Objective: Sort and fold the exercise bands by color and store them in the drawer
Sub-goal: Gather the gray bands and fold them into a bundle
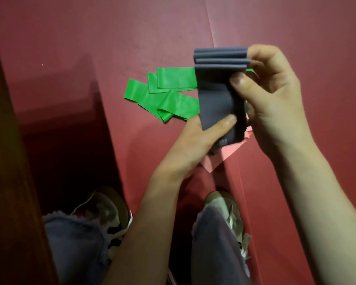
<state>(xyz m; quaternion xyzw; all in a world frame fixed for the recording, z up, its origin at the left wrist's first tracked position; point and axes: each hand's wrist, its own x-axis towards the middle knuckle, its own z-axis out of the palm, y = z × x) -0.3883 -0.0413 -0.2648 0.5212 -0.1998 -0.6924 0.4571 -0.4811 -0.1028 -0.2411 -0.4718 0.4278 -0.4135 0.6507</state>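
A stack of folded grey bands stands upright between both hands above the red mat. My left hand grips its lower end, thumb across the front. My right hand pinches the upper folded end from the right, thumb on the front face. Several green bands lie loose and overlapping on the mat just left of and behind the grey stack. A pink band lies on the mat beneath my hands, mostly hidden.
The red mat covers the floor, with a crease running up its middle. A dark reddish-brown furniture side fills the left edge, with a dark recess beside it. My sneakers and trouser legs are at the bottom.
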